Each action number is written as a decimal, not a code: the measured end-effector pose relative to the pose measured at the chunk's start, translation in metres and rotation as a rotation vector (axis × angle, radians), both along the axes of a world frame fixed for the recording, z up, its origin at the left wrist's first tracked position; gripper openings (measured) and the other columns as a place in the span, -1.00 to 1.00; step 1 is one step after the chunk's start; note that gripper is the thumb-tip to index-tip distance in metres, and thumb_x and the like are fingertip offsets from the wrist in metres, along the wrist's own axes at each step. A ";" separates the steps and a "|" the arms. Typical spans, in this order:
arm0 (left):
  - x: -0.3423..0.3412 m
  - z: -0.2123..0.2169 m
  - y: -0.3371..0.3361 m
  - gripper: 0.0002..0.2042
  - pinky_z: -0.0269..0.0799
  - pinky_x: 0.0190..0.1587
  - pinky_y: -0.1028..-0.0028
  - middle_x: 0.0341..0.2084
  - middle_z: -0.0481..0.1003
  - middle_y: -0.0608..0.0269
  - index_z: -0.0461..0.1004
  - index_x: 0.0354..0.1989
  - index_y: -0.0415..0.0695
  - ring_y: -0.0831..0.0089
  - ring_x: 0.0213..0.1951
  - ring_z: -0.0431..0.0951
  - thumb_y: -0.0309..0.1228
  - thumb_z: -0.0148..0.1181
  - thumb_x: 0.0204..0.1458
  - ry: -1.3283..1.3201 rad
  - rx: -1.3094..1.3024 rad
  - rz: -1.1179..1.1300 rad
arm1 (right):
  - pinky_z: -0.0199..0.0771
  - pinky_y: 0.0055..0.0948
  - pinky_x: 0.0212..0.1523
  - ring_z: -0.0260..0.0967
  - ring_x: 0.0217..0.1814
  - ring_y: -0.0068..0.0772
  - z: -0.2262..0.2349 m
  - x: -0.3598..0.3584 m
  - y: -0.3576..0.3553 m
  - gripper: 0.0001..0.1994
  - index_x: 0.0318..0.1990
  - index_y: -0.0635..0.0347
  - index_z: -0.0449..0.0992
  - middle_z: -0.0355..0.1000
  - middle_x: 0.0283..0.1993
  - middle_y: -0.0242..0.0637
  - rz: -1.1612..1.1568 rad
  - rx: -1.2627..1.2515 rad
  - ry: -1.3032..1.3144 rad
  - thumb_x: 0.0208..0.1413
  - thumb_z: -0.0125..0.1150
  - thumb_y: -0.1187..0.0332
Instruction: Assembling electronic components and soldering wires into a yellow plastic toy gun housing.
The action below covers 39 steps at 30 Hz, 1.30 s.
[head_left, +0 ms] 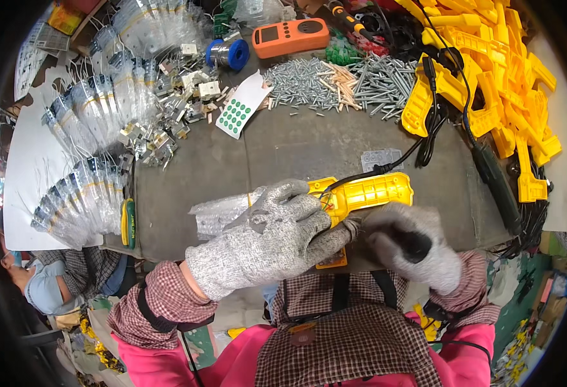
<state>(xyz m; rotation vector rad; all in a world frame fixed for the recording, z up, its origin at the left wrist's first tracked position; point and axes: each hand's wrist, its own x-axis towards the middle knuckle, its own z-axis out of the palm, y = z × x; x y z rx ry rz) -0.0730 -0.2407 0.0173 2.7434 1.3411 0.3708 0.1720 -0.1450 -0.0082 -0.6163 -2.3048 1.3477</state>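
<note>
My left hand (267, 226), in a speckled grey knit glove, is closed on the left end of a yellow plastic housing half (377, 191). A black cable (357, 177) enters the housing, and thin coloured wires show beside my fingers. Under the same hand lies a bubble-wrapped strip (222, 214), partly covered. Right of my left thumb is my right hand (409, 245), gloved too and smeared by motion; its fingers and anything in them cannot be made out. Below the thumb, at the table's front edge, a small yellow piece (333, 259) is partly hidden.
Wrapped strips (80, 200) fan out at left, near a yellow-green hand tool (128, 222). Behind are metal parts (157, 145), a solder spool (228, 55), an orange meter (290, 37), screws (299, 84) and a green-dot sticker sheet (241, 106). Yellow housings (483, 77) and a black-handled tool (496, 187) occupy the right.
</note>
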 end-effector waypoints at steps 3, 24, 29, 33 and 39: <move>0.002 0.004 0.001 -0.68 0.46 0.08 0.14 -0.34 0.53 0.30 0.60 -0.06 0.00 0.32 -0.15 0.57 -0.36 0.19 -0.04 0.024 -0.001 0.006 | 0.58 -0.32 -0.21 0.55 -0.18 -0.24 -0.034 -0.001 -0.013 -0.71 -0.04 0.06 0.55 0.54 -0.09 -0.25 0.032 -0.042 0.015 0.05 0.35 0.43; 0.001 0.004 0.006 -0.52 0.45 -0.01 0.18 -0.44 0.45 0.44 0.62 -0.02 0.04 0.39 -0.29 0.50 -0.25 0.23 -0.24 0.147 0.044 -0.014 | 0.53 -0.10 0.09 0.42 0.20 -0.02 -0.051 -0.007 -0.013 -0.45 0.30 -0.16 0.34 0.30 0.30 -0.12 0.347 0.254 -0.055 0.13 0.26 0.24; 0.004 0.014 0.005 -0.64 0.38 0.20 0.14 -0.31 0.53 0.39 0.56 0.02 0.03 0.42 -0.09 0.55 -0.34 0.15 -0.01 0.161 -0.132 0.039 | 0.54 -0.12 0.09 0.43 0.19 -0.04 -0.056 -0.005 -0.015 -0.50 0.27 -0.12 0.36 0.32 0.29 -0.12 0.306 0.253 -0.069 0.15 0.23 0.23; 0.000 0.009 0.007 -0.51 0.39 0.11 0.05 -0.34 0.50 0.31 0.59 0.03 0.02 0.31 -0.15 0.54 -0.30 0.31 -0.20 0.093 -0.038 0.024 | 0.54 -0.14 0.09 0.44 0.19 -0.06 -0.049 -0.005 -0.015 -0.54 0.23 -0.09 0.38 0.33 0.28 -0.11 0.278 0.214 -0.043 0.17 0.23 0.22; -0.012 0.020 0.010 -0.66 0.24 0.31 -0.02 -0.20 0.54 0.29 0.55 -0.08 0.01 0.27 0.10 0.47 -0.30 0.24 -0.10 0.050 -0.174 0.010 | 0.56 -0.14 0.04 0.48 0.11 -0.04 -0.043 -0.011 -0.011 -0.59 0.19 -0.06 0.39 0.35 0.27 -0.14 0.323 0.120 -0.051 0.18 0.22 0.25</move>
